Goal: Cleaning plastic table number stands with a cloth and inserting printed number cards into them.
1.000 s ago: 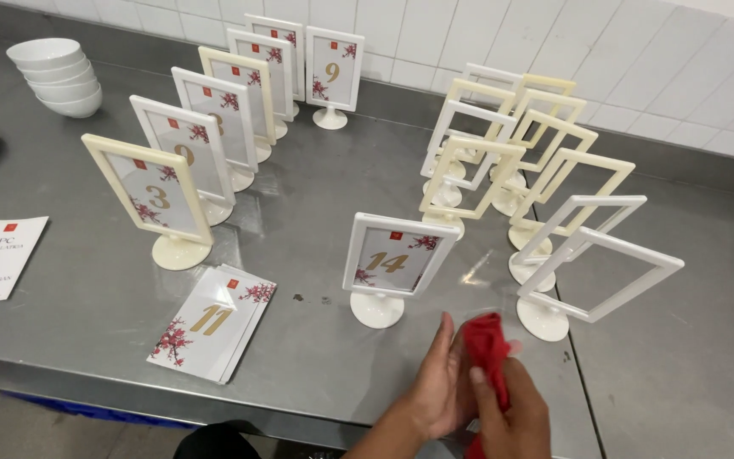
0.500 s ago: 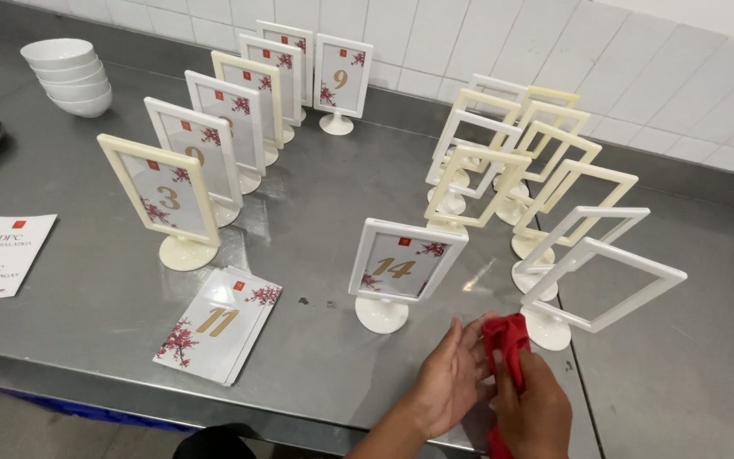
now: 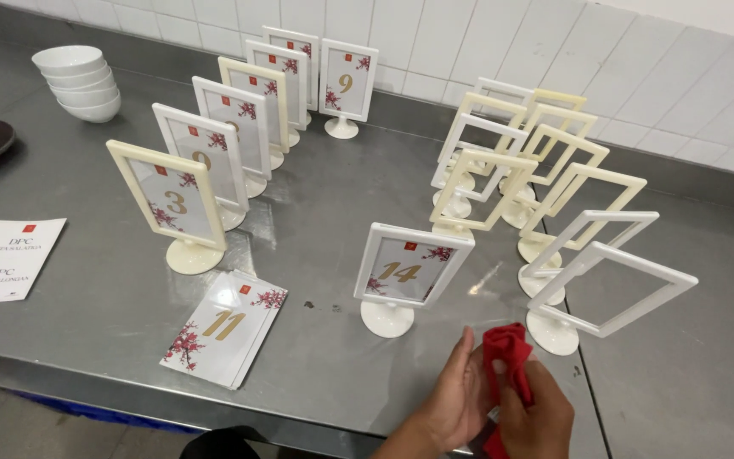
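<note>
Steel counter [image 3: 316, 221] under a white tiled wall carries everything you are working among, and at its near edge your two hands meet over a red cloth [image 3: 507, 357]. Your right hand [image 3: 537, 416] has the cloth pinched between thumb and fingers, its grip pressed together on the fabric, while your left hand [image 3: 456, 399] lies open-palmed against the cloth's side, fingers spread and straight rather than clamped. Compared with a second ago, both hands have drifted rightward and slightly up along the counter edge, and the cloth now stands more upright and bunched between them, closer to the nearest empty white frame [image 3: 605, 293]. Just beyond your fingertips stands the white frame with a numbered floral card [image 3: 405, 272], untouched and in the same spot as before. To its left a loose stack of floral number cards [image 3: 227, 327] lies flat, also unmoved. Further out, a row of filled frames [image 3: 214, 161] runs back toward the wall on the left, a cluster of empty cream and white frames [image 3: 524, 161] fills the right, and stacked white bowls [image 3: 78, 81] sit at the far left corner
</note>
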